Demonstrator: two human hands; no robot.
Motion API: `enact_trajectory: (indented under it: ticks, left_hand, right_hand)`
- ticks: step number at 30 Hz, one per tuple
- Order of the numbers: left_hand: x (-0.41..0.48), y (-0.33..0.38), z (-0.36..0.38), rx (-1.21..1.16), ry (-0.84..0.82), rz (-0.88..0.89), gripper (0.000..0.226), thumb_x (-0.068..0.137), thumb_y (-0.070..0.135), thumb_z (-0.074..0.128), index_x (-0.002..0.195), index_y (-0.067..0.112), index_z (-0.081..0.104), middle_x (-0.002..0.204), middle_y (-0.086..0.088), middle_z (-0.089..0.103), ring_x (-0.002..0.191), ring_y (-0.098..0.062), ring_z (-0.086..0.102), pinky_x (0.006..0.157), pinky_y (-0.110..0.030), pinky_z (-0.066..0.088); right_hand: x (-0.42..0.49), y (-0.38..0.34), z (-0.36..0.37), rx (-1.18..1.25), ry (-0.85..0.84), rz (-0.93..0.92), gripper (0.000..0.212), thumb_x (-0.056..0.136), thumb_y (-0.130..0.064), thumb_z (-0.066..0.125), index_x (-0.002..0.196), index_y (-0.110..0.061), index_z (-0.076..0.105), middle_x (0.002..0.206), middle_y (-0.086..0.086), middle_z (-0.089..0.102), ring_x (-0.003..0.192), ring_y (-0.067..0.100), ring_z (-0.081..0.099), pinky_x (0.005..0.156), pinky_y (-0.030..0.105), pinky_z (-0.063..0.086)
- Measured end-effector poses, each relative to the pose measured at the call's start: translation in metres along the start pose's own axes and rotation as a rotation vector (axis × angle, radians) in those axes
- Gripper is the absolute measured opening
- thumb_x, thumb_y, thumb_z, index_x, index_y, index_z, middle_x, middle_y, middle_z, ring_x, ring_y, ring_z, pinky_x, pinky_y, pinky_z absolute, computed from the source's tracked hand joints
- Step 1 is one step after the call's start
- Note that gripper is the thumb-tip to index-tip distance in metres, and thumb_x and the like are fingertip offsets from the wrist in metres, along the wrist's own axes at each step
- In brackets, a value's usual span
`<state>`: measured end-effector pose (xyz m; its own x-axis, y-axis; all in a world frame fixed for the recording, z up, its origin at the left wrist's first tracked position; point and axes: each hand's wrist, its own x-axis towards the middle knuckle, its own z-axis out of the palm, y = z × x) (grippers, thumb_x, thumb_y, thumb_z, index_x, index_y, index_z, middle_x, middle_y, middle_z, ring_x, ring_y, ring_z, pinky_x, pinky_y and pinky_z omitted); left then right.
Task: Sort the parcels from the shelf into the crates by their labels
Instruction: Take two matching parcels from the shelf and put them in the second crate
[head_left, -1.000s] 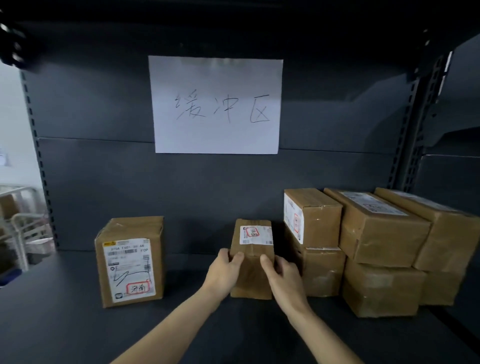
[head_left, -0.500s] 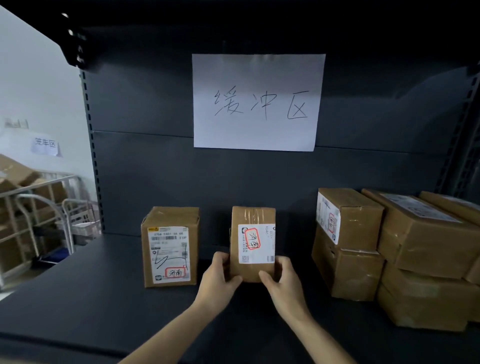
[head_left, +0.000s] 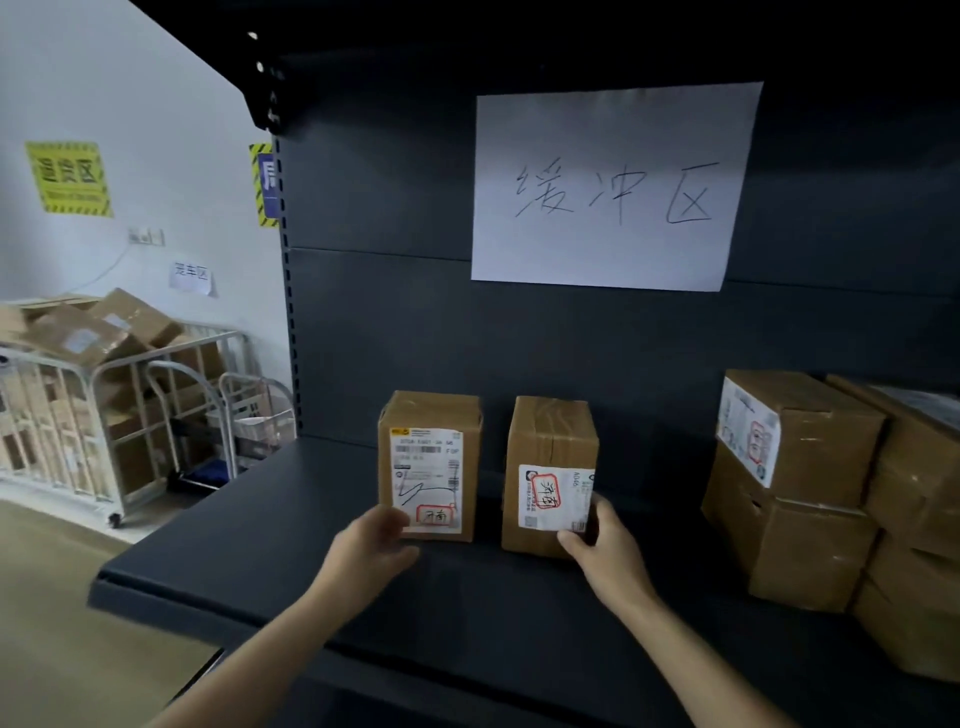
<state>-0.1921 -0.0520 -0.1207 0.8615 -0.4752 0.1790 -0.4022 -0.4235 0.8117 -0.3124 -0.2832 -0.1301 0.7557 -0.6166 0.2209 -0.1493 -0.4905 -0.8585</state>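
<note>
Parcel (head_left: 550, 441) stands upright, label (head_left: 553, 496) facing you, your right hand (head_left: 605, 551) gripping its 5 o'clock corner; your left hand (head_left: 371, 545) meets the 9 o'clock parcel (head_left: 431, 415), grip unclear.

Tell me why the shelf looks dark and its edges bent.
Head view: the shelf lies in shadow beside the bright wall; the wide lens bows the upright and stretches the stacked parcels; the left hand is blurred, the label on the right parcel legible.

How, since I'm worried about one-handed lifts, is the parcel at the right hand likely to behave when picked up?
The parcel is taped cardboard with crisp edges, so probably stiff. Standing taller than wide, it may tip if pushed high. The right hand holds only its lower right corner, so it could twist or slip; a fuller grip seems safer.
</note>
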Motion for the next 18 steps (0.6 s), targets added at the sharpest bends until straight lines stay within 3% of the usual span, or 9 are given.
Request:
enact_trajectory:
  ticks: [3, 5, 9, 11, 14, 16, 18]
  left_hand:
    - [0.011, -0.013, -0.019, 0.032, 0.107, -0.023, 0.031, 0.074, 0.011, 0.075, 0.099, 0.013, 0.058, 0.092, 0.001, 0.062, 0.091, -0.02, 0.061, 0.08, -0.029, 0.047]
    - [0.021, -0.021, -0.025, 0.068, 0.121, -0.057, 0.047, 0.073, 0.014, 0.077, 0.113, 0.01, 0.054, 0.103, -0.004, 0.06, 0.093, -0.019, 0.056, 0.083, -0.028, 0.044]
    - [0.042, -0.032, -0.029, 0.091, -0.015, -0.104, 0.081, 0.075, 0.013, 0.076, 0.141, 0.011, 0.031, 0.139, -0.01, 0.046, 0.125, -0.024, 0.046, 0.1, -0.03, 0.039]
    - [0.05, -0.034, -0.027, 0.085, -0.108, -0.096, 0.09, 0.075, 0.008, 0.074, 0.147, 0.014, 0.02, 0.146, -0.01, 0.038, 0.134, -0.024, 0.038, 0.11, -0.036, 0.035]
    - [0.058, -0.032, -0.021, 0.017, -0.212, -0.062, 0.09, 0.075, 0.002, 0.07, 0.147, 0.023, 0.019, 0.139, -0.004, 0.047, 0.132, -0.024, 0.042, 0.109, -0.044, 0.037]
    - [0.062, -0.031, -0.015, -0.011, -0.229, -0.044, 0.085, 0.075, 0.001, 0.068, 0.142, 0.029, 0.025, 0.122, 0.008, 0.055, 0.125, -0.02, 0.048, 0.106, -0.042, 0.041]
    - [0.063, -0.029, -0.009, -0.037, -0.219, -0.039, 0.083, 0.074, 0.001, 0.067, 0.141, 0.028, 0.026, 0.111, 0.014, 0.055, 0.117, -0.015, 0.052, 0.103, -0.037, 0.044]
  right_hand:
    - [0.006, -0.006, 0.011, 0.01, -0.04, 0.002, 0.063, 0.085, -0.009, 0.063, 0.141, -0.016, 0.033, 0.133, 0.003, 0.052, 0.124, 0.018, 0.047, 0.095, 0.023, 0.036]
    - [0.01, -0.008, 0.015, 0.02, -0.074, 0.015, 0.067, 0.085, -0.008, 0.064, 0.142, -0.017, 0.031, 0.134, 0.002, 0.051, 0.125, 0.018, 0.046, 0.096, 0.025, 0.036]
    - [0.019, -0.011, 0.016, 0.055, -0.153, 0.037, 0.072, 0.082, -0.004, 0.065, 0.143, -0.019, 0.029, 0.13, -0.002, 0.054, 0.115, 0.01, 0.048, 0.09, 0.021, 0.036]
    - [0.023, -0.011, 0.014, 0.071, -0.184, 0.047, 0.072, 0.082, -0.002, 0.065, 0.142, -0.02, 0.03, 0.125, -0.005, 0.055, 0.111, 0.007, 0.047, 0.09, 0.021, 0.036]
    - [0.027, -0.01, 0.016, 0.067, -0.225, 0.056, 0.073, 0.082, -0.001, 0.063, 0.142, -0.024, 0.028, 0.122, -0.013, 0.051, 0.111, 0.003, 0.044, 0.093, 0.02, 0.034]
    - [0.028, -0.009, 0.019, 0.061, -0.252, 0.067, 0.074, 0.083, -0.002, 0.063, 0.143, -0.025, 0.027, 0.121, -0.015, 0.049, 0.11, 0.0, 0.043, 0.091, 0.015, 0.034]
    - [0.029, -0.008, 0.023, 0.072, -0.255, 0.068, 0.069, 0.083, -0.002, 0.063, 0.14, -0.024, 0.031, 0.12, -0.014, 0.051, 0.104, -0.003, 0.045, 0.081, 0.007, 0.036]
